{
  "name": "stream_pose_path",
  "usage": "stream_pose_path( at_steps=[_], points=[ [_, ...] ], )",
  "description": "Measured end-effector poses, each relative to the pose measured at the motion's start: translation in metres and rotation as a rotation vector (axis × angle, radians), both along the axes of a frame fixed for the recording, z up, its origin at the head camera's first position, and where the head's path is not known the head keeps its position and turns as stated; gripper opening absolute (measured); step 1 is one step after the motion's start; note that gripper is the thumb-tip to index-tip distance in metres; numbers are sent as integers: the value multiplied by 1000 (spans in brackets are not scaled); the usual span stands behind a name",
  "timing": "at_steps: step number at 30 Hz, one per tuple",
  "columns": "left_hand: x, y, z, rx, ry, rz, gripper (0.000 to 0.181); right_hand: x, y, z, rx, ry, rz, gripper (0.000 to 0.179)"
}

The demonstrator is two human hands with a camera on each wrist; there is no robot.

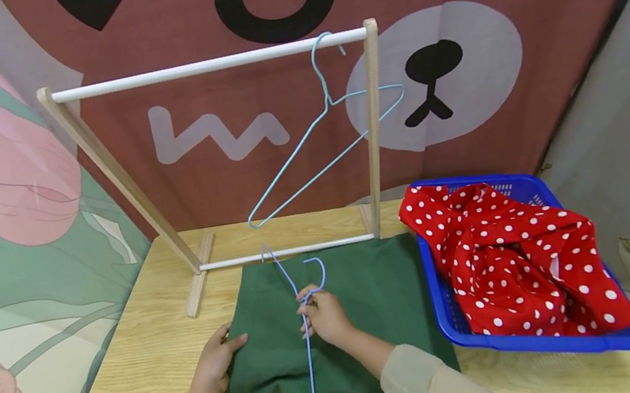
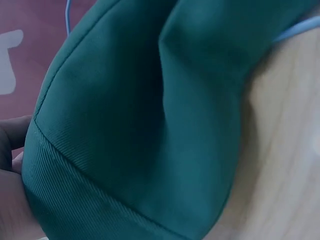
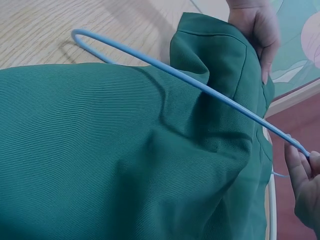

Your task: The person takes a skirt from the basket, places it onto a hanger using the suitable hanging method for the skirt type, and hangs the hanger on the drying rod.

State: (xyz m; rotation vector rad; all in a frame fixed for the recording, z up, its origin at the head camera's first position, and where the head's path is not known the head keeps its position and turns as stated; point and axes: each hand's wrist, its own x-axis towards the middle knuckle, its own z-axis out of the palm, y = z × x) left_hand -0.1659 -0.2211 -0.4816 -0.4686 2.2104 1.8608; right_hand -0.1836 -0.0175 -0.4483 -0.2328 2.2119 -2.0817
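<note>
A green garment (image 1: 383, 303) lies spread on the table, its near left part bunched and lifted. My left hand (image 1: 217, 359) holds its left edge, thumb on top; in the left wrist view the cloth (image 2: 125, 125) bulges beside the fingers and hides most of them. My right hand (image 1: 325, 316) pinches a light purple-blue hanger (image 1: 310, 364) just below its hook. The hanger stands edge-on over the garment. In the right wrist view, the hanger's bar (image 3: 175, 72) crosses above the cloth, and its far corner extends past the garment's edge.
Behind the garment stands a wooden rack with a white rod (image 1: 206, 66). A light blue hanger (image 1: 327, 98) hangs at the rod's right end. On the right, a blue basket (image 1: 539, 341) holds a red, white-dotted cloth (image 1: 505, 248). Printed curtains surround the table.
</note>
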Motion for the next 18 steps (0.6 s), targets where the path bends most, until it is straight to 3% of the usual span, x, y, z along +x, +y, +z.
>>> stream_pose_path(
  at_steps=[10, 15, 18],
  points=[
    [-5, 6, 16, 60, 67, 0, 41, 5, 6, 6, 22, 88, -12, 11],
    [-9, 6, 21, 84, 93, 13, 40, -4, 9, -13, 23, 88, -21, 11],
    [-10, 4, 23, 78, 104, 23, 40, -8, 11, -24, 29, 132, -23, 10]
  ],
)
